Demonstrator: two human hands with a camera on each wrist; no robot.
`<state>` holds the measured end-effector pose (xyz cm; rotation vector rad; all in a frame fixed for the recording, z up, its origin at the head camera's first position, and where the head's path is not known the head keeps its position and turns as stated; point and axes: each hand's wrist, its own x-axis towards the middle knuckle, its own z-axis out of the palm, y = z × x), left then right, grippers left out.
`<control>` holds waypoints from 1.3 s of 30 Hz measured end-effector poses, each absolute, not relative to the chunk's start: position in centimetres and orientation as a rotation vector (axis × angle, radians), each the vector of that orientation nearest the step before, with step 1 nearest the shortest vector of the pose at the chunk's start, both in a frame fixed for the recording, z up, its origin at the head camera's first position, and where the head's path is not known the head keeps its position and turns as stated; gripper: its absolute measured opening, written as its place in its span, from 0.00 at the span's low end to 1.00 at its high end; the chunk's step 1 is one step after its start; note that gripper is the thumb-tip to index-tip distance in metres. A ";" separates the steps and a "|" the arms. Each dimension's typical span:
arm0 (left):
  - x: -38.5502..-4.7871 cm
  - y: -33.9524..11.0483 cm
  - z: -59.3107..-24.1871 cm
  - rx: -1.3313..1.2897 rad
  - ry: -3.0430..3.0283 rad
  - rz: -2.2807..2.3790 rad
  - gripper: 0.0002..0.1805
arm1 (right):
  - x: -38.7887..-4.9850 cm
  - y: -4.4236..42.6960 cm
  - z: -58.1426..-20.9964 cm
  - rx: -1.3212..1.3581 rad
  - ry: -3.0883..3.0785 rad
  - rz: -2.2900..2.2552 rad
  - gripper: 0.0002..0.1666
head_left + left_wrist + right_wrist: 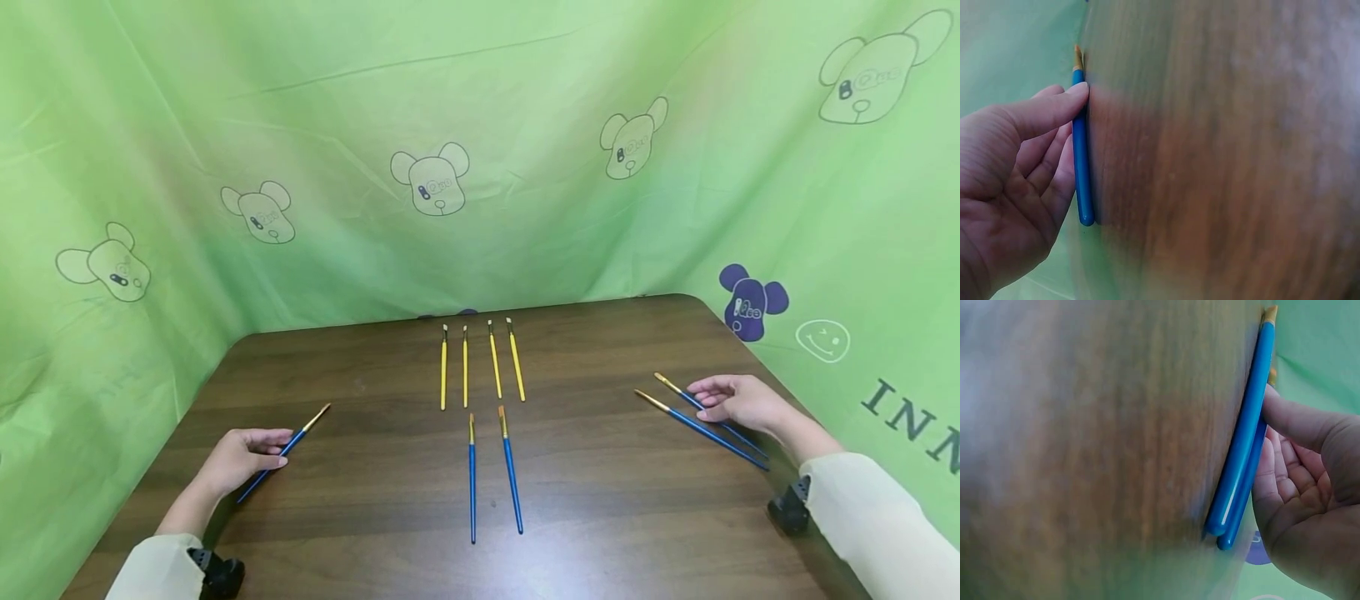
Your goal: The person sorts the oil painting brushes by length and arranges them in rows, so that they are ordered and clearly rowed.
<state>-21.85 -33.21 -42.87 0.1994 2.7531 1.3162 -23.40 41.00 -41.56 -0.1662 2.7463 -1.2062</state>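
Pinching one blue brush (298,437) each, two hands (246,454) (742,402); three more blue brushes (472,492); four yellow brushes (443,375)

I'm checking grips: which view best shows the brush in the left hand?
Left wrist: the blue brush appears largest, both ends visible. Head shows both ends too, but much smaller; right wrist doesn't show it.

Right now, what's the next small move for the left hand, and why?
I'd probably have the left hand carry its blue brush inward, toward the two middle blue brushes: the hand pinches it, it's the only brush on that side, and the middle pair lie side by side in front of the four yellow brushes.
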 end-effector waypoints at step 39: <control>-21.7 -32.1 -42.4 0.149 2.712 1.390 0.22 | -23.1 39.9 -40.2 -0.125 2.874 -1.201 0.22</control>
